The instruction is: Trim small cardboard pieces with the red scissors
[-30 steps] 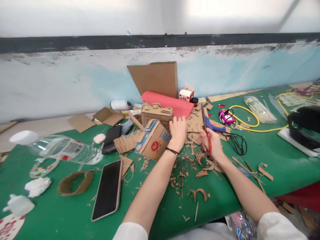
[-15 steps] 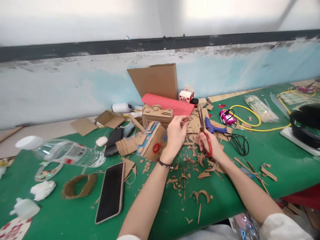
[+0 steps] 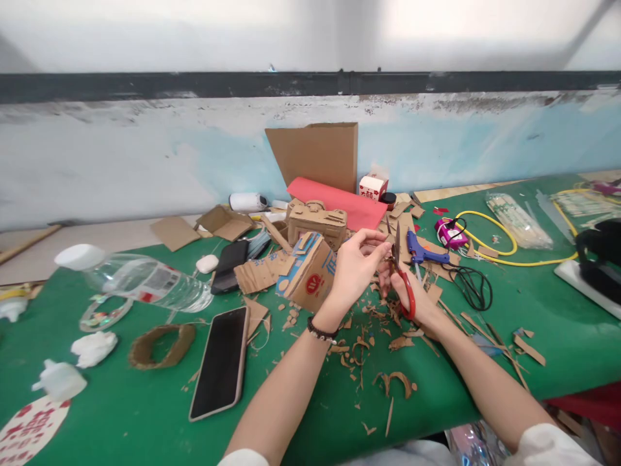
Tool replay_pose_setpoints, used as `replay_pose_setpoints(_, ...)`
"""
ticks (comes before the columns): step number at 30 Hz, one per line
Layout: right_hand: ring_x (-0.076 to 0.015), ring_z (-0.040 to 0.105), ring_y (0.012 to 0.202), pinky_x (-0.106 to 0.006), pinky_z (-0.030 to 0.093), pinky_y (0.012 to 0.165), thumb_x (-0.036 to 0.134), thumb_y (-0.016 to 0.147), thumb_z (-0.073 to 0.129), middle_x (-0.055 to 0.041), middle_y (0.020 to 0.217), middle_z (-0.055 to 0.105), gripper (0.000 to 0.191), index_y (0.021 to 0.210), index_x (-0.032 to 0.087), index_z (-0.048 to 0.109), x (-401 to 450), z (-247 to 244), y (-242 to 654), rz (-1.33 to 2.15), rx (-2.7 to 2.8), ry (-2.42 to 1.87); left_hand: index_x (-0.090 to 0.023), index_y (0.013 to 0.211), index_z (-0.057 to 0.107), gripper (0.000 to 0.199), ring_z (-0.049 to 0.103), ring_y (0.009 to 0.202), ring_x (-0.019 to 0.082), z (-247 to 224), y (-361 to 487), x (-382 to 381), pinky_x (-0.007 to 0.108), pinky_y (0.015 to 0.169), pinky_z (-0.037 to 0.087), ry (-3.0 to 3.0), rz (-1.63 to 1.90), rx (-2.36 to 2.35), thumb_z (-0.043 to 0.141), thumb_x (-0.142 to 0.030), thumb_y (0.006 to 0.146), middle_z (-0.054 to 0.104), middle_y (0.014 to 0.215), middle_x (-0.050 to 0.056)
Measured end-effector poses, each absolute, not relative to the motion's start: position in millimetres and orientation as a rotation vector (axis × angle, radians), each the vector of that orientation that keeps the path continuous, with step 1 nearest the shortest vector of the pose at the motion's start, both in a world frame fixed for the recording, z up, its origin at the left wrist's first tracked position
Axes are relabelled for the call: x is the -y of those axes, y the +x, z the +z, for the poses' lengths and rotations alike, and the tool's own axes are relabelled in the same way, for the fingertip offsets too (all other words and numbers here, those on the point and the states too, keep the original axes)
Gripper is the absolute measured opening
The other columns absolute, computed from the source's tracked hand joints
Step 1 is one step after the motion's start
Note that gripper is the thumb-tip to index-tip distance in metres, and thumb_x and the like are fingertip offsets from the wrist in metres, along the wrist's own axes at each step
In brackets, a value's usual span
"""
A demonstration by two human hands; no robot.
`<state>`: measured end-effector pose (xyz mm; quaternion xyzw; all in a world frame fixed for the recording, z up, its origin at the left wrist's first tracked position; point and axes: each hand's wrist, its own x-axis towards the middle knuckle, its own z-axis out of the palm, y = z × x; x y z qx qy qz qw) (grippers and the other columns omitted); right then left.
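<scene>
My right hand (image 3: 418, 299) is closed on a pair of scissors (image 3: 409, 296) with red handles, its blades pointing up and spread a little. Close beside the blades, my left hand (image 3: 358, 264) pinches something too small to make out between thumb and fingertips. Below both hands, cardboard scraps (image 3: 383, 312) lie strewn over the green tabletop (image 3: 334, 414). To the left of my left hand sits a cardboard piece with blue and red print (image 3: 310, 278). Behind it stands a small cardboard model (image 3: 316, 223) with raised details on top.
A blue glue gun (image 3: 427, 251) lies right of the scissors, with a black cable (image 3: 473, 288). A phone (image 3: 219, 362), a cardboard ring (image 3: 162, 346) and a plastic bottle (image 3: 145, 281) lie to the left. Red paper (image 3: 339, 204) and a cardboard sheet (image 3: 317, 152) rest near the wall.
My left hand has moved right, up to the scissors' blades. The scissors have stayed in my right hand. The whole view has shifted slightly.
</scene>
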<state>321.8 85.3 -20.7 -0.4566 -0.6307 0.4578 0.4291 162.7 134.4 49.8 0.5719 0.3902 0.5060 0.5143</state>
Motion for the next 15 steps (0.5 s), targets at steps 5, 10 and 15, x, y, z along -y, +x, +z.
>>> replay_pose_setpoints(5,-0.0261,0.067,0.082,-0.037,0.055,0.063,0.072,0.103,0.047,-0.0101,0.098,0.071,0.054,0.127,0.025,0.057,-83.4,-19.3,320.4,1.113,1.584,-1.153,-0.018,0.095,0.064,0.022,0.072,0.076,0.014,42.3,166.9,-133.6,0.026,0.076,0.059,1.383,1.233,-0.918,0.076,-0.035,0.091,0.072,0.083,0.002)
replay_pose_setpoints(10,-0.0258,0.065,0.074,-0.039,0.053,0.063,0.078,0.102,0.040,-0.0082,0.084,0.069,0.059,0.118,0.026,0.062,-85.2,-24.6,316.7,1.097,1.583,-1.184,-0.019,0.091,0.057,0.024,0.070,0.076,0.013,41.9,171.3,-129.9,0.025,0.075,0.057,1.398,1.218,-0.927,0.073,-0.037,0.093,0.069,0.081,0.000)
replay_pose_setpoints(15,-0.0238,0.056,0.056,-0.039,0.047,0.057,0.083,0.102,0.030,-0.0025,0.058,0.056,0.066,0.102,0.026,0.063,-86.0,-34.9,314.5,1.054,1.583,-1.262,-0.020,0.092,0.057,0.023,0.069,0.078,0.013,40.3,173.4,-128.1,0.024,0.075,0.056,1.456,1.221,-0.962,0.070,-0.038,0.096,0.067,0.084,0.000)
